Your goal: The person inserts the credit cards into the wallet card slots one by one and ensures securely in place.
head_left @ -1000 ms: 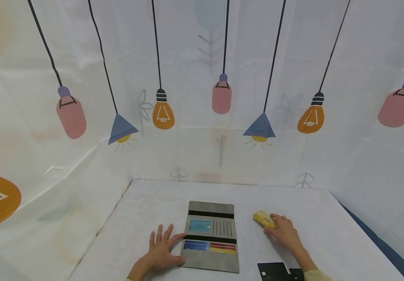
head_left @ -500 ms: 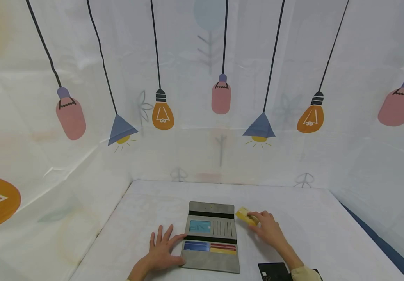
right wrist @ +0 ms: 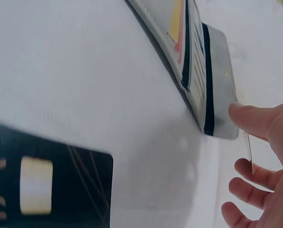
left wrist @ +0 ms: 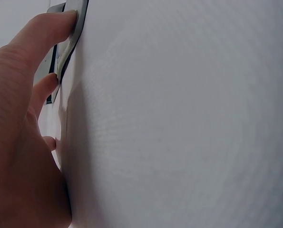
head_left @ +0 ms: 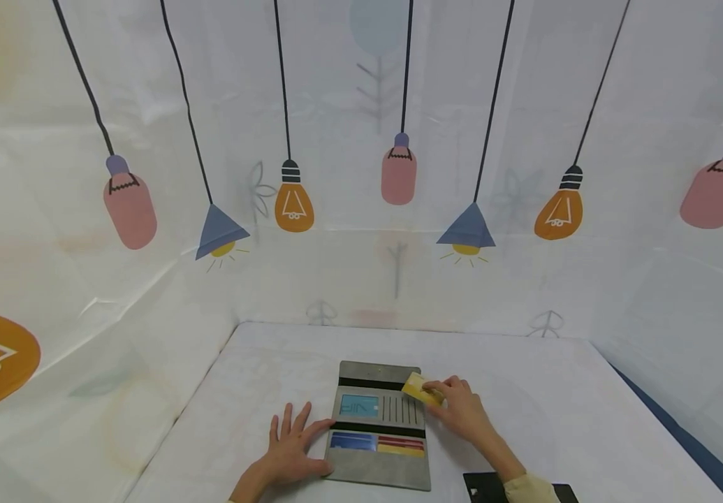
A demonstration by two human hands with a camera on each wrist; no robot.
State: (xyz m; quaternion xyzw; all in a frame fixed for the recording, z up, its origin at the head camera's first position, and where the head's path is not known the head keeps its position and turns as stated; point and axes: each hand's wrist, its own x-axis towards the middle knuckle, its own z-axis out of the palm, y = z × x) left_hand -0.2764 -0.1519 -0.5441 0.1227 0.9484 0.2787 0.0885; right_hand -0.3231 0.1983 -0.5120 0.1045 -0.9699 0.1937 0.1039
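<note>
An unfolded grey wallet lies flat on the white table, with blue, red and yellow cards in its lower slots and a light-blue card behind its window. My left hand is spread at the wallet's left edge; in the left wrist view its thumb and a fingertip touch that edge. A yellow card is pinched between the thumb and fingers of my right hand. That card overlaps the wallet's upper right slots in the head view; in the right wrist view it shows as a thin edge.
A black card with a chip lies near the front of the table, partly hidden by my right sleeve. Another dark piece shows past the sleeve. White cloth printed with lamps hangs around the table.
My right hand has carried the yellow card leftward from the bare table to the wallet's upper right side. The left hand and the wallet have stayed in place.
</note>
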